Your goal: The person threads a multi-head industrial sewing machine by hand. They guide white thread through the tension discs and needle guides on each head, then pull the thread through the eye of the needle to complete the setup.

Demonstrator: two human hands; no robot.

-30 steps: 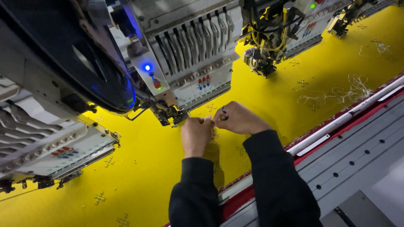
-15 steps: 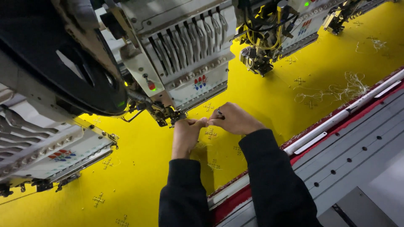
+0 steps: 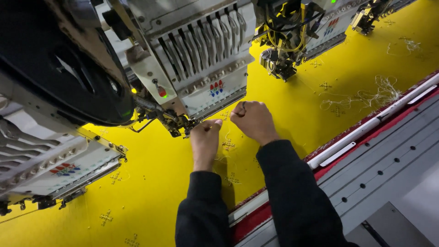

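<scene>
over yellow fabric (image 3: 292, 110), left hand (image 3: 204, 139) pinching at needle assembly (image 3: 180, 124), right hand (image 3: 253, 120) fisted, contents unclear

Head camera, looking steeply down from close above

The single view sits just over the person's dark-sleeved arms, facing away across the stretched yellow fabric (image 3: 292, 114); the white multi-needle embroidery head (image 3: 201, 50) fills the far left, the grey metal frame rail (image 3: 379, 174) runs near right.
</scene>
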